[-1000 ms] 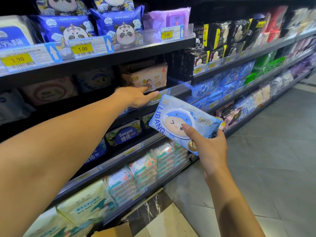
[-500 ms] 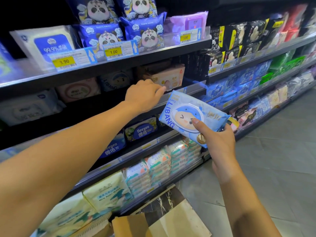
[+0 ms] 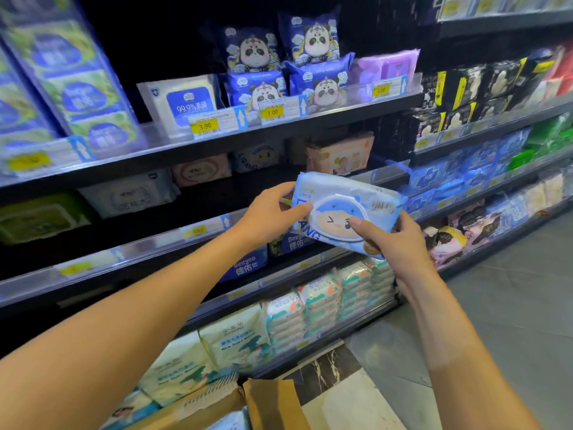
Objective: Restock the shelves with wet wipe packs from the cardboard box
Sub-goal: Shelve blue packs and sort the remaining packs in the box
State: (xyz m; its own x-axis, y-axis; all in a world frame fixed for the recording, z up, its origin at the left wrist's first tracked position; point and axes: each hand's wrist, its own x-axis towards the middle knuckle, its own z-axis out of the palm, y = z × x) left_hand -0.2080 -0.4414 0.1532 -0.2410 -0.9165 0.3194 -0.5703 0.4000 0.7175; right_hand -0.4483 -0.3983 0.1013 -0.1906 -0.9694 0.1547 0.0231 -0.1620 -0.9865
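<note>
Head camera, shop aisle: I hold a light blue wet wipe pack [image 3: 335,212] in both hands, off the shelves and just in front of the middle shelf [image 3: 198,232], its cartoon-face lid turned toward me. My left hand [image 3: 266,215] pinches the pack's left end, thumb on the front. My right hand [image 3: 397,249] grips the lower right corner, thumb on the lid. The pack tilts, left end higher. A matching pack [image 3: 257,156] stands further back on that shelf, beside a peach pack [image 3: 341,155]. Panda packs [image 3: 313,85] fill the shelf above, over yellow price tags [image 3: 205,126]. The cardboard box [image 3: 273,405] sits open on the floor below.
</note>
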